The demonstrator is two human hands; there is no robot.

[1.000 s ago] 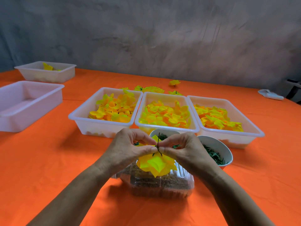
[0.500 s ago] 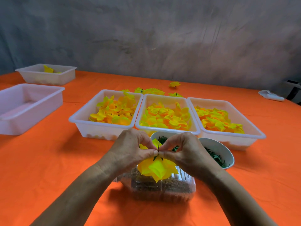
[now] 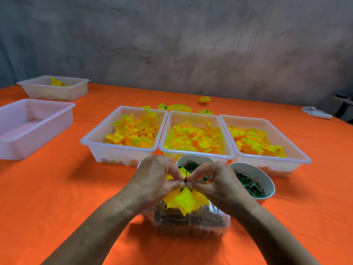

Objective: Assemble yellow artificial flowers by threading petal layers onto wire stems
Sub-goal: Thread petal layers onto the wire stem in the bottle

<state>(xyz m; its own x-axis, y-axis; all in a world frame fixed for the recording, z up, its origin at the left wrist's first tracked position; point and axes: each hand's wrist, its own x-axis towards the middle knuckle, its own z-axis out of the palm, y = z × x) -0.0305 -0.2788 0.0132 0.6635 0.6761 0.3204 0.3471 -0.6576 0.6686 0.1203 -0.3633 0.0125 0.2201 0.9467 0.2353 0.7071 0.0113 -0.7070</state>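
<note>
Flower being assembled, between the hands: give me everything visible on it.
The flower is a stack of bright yellow, fabric-like pointed petal layers, hanging downward. A thin dark green stem sticks up through its centre. The left hand and right hand pinch it at the stem, above a clear plastic container.

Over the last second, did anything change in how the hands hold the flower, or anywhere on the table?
Hardly. Both the left hand and right hand keep pinching the green stem over the yellow petal layers; no regrasp or release shows. The three petal trays, the green-filled bowls and the clear container stayed put; only the camera view shifted slightly.
</note>
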